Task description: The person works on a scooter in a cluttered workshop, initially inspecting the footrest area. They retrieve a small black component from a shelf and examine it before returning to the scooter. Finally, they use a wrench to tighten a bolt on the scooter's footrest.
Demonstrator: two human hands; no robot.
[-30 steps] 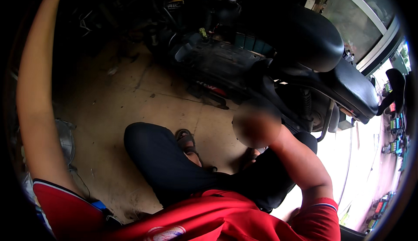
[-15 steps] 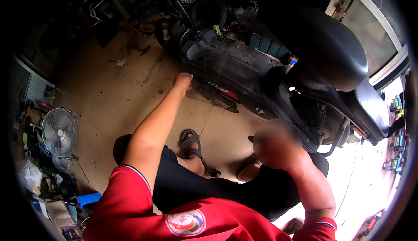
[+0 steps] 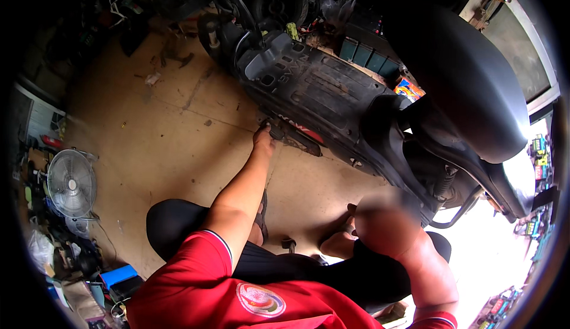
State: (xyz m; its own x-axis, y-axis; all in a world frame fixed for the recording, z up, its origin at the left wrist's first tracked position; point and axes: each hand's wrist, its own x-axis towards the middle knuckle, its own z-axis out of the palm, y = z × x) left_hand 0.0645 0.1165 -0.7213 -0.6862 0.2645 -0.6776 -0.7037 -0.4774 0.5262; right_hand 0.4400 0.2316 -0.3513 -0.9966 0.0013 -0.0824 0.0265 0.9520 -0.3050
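Note:
A black scooter (image 3: 309, 79) stands diagonally across the floor in front of me, its seat (image 3: 469, 79) to the right and its footboard toward the middle. My left hand (image 3: 263, 138) reaches forward to its low near side, fingers closed on a dark part (image 3: 279, 133) below the footboard, beside a red trim strip (image 3: 307, 132). My right hand (image 3: 374, 219) is over my right knee, near the scooter's rear; a blurred patch covers most of it, with some fingertips at its left edge, so its grip is unclear. A small dark object (image 3: 290, 244) is between my sandalled feet.
A metal fan (image 3: 72, 184), a blue box (image 3: 119, 277) and clutter line the left side. A tyre (image 3: 279, 5), dark green bins (image 3: 362, 56) and other items lie beyond the scooter. A metal-framed glass door (image 3: 510, 32) and bright doorway are on the right.
My left arm has swung from the far left edge forward to the scooter's lower side. My right hand sits lower in view, and the view has shifted to show more of the left-side clutter.

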